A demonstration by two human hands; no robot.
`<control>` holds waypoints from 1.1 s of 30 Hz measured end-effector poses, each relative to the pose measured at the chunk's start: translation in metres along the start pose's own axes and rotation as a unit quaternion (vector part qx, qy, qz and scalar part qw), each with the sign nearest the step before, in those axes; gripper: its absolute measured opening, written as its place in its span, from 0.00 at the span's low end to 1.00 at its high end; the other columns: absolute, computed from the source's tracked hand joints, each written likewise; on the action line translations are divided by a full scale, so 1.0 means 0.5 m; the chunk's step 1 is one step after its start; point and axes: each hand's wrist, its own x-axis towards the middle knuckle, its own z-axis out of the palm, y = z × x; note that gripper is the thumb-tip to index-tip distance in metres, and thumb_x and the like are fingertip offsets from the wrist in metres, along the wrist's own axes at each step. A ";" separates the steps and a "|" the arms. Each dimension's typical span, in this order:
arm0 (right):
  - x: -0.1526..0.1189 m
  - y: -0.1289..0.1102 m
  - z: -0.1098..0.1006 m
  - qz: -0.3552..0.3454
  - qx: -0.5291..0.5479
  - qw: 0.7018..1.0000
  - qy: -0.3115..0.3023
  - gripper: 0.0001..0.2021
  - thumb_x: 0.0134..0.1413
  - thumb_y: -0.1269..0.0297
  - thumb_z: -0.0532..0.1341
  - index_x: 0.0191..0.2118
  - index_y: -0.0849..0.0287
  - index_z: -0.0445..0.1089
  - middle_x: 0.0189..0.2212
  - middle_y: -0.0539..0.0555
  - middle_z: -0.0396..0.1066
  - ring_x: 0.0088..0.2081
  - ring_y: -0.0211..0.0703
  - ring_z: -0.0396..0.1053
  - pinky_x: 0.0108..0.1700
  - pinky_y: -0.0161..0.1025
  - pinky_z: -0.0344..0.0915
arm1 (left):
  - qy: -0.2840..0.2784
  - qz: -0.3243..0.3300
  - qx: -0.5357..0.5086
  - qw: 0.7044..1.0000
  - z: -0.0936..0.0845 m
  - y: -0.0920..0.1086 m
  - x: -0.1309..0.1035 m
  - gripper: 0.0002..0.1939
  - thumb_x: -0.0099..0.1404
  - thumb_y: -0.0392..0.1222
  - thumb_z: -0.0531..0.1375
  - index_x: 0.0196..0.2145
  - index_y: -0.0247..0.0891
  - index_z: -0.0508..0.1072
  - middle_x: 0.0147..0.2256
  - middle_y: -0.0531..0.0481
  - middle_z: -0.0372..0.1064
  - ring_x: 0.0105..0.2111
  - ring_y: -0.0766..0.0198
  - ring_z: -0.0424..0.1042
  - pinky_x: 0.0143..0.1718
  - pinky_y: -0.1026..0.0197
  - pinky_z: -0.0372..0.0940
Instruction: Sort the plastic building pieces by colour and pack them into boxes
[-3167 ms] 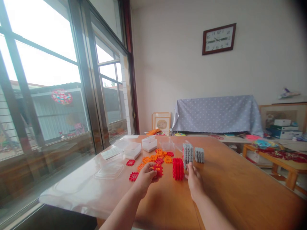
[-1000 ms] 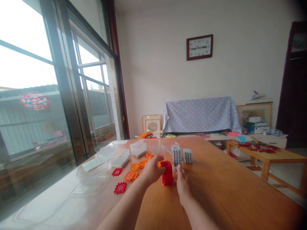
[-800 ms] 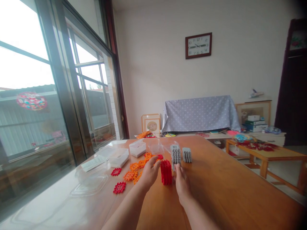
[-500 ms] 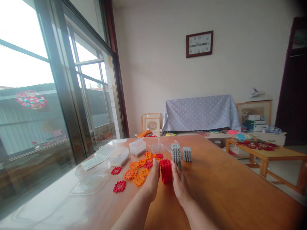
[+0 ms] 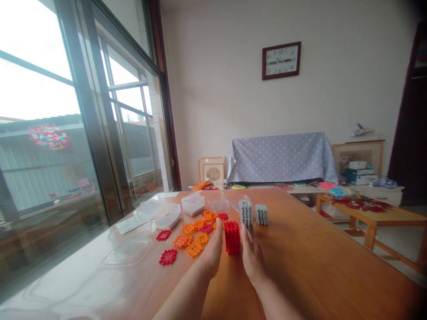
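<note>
A stack of red square pieces (image 5: 232,238) stands on the wooden table between my hands. My left hand (image 5: 214,249) is upright on its left side, fingers stretched out, with a narrow gap to the stack. On the right side, my right hand (image 5: 251,253) is held the same way, its palm facing the red stack and apart from it. Behind it stand a taller grey stack (image 5: 246,214) and a shorter grey stack (image 5: 262,215). Loose orange pieces (image 5: 194,249) and red pieces (image 5: 167,256) lie flat to the left of my left hand.
Clear plastic boxes (image 5: 192,204) and a clear lid (image 5: 126,252) lie on the left of the wooden table (image 5: 310,262). Windows line the left side. A low wooden table (image 5: 387,215) is at the right, beyond the edge.
The view has shifted slightly, moving everything a little to the right. My hands stay beside the red stack, with slightly wider gaps to it.
</note>
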 end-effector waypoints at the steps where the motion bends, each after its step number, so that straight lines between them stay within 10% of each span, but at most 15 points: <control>1: 0.001 0.002 -0.003 0.005 -0.007 1.000 0.008 0.35 0.63 0.35 0.51 0.64 0.55 0.69 0.64 0.57 0.66 0.69 0.54 0.58 0.71 0.50 0.50 | 0.018 -0.010 -0.014 1.000 -0.006 -0.003 -0.005 0.42 0.71 0.72 0.39 0.71 0.43 0.56 0.72 0.46 0.47 0.72 0.51 0.47 0.69 0.47 0.54; 9: 0.013 0.034 -0.019 0.013 -0.114 0.991 0.064 0.36 0.63 0.33 0.46 0.56 0.57 0.75 0.56 0.63 0.74 0.62 0.58 0.67 0.64 0.50 0.60 | 0.179 0.066 0.233 0.953 -0.139 -0.055 -0.080 0.29 0.66 0.53 0.61 0.61 0.38 0.67 0.63 0.37 0.65 0.64 0.47 0.62 0.65 0.47 0.56; 17: 0.016 0.044 -0.027 -0.007 -0.169 0.983 0.072 0.35 0.63 0.34 0.44 0.49 0.58 0.76 0.46 0.63 0.78 0.51 0.57 0.73 0.55 0.48 0.64 | 0.259 -0.066 0.494 0.827 -0.305 -0.084 -0.147 0.22 0.61 0.45 0.62 0.52 0.38 0.70 0.54 0.35 0.70 0.55 0.44 0.67 0.54 0.49 0.59; 21: 0.017 0.046 -0.029 -0.009 -0.177 0.981 0.075 0.35 0.63 0.33 0.44 0.47 0.57 0.76 0.43 0.63 0.78 0.49 0.57 0.73 0.53 0.47 0.64 | 0.224 -0.063 0.506 0.831 -0.331 -0.085 -0.157 0.07 0.64 0.46 0.60 0.35 0.40 0.73 0.40 0.42 0.75 0.45 0.51 0.72 0.45 0.57 0.61; 33: 0.022 0.052 -0.032 0.006 -0.163 0.982 0.094 0.34 0.60 0.32 0.47 0.43 0.56 0.76 0.42 0.61 0.79 0.42 0.55 0.74 0.43 0.43 0.66 | 0.168 -0.030 0.287 0.943 -0.266 -0.095 -0.130 0.13 0.65 0.45 0.54 0.27 0.38 0.71 0.23 0.52 0.69 0.26 0.62 0.69 0.30 0.63 0.59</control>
